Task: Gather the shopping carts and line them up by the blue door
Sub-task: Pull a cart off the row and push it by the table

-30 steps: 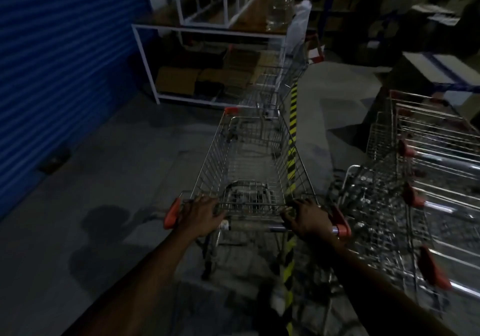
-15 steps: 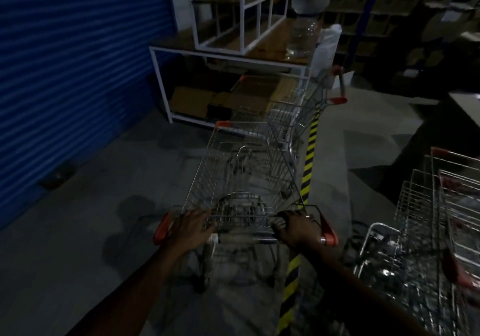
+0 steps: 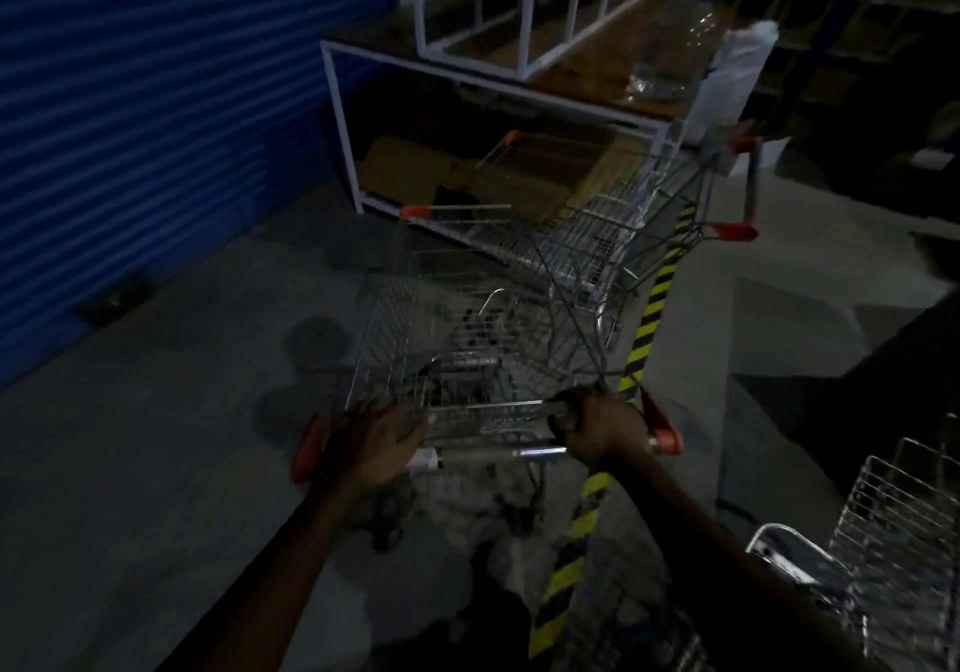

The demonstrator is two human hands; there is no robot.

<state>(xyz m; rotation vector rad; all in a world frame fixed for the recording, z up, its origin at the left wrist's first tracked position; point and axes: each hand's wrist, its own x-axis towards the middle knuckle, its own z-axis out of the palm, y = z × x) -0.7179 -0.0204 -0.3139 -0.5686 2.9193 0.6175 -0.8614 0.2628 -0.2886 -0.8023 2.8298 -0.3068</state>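
- The blue door (image 3: 156,125), a ribbed roller shutter, fills the far left of the room.
- The grey concrete floor (image 3: 182,463) spreads from the door towards the near right.
- A white-framed table (image 3: 337,115) with a wooden top stands far centre, just right of the door, with cardboard lying under it.
- The near cart (image 3: 415,307) sits in the centre, nose towards the table and well apart from the door.
- A second cart (image 3: 597,214) stands just beyond it beside the table, turned so its red-ended bar faces right. The two baskets overlap from here, and I can't tell whether they touch.
- More carts (image 3: 909,541) crowd the near right corner.
- A yellow-and-black stripe (image 3: 652,318) runs along the floor just right of the near cart.
- The right grip (image 3: 597,424) is clenched round the right end of the near cart's handle (image 3: 493,453).
- The left grip (image 3: 379,450) lies over the left end of the handle. It is blurred, so I can't tell whether its fingers wrap the bar.
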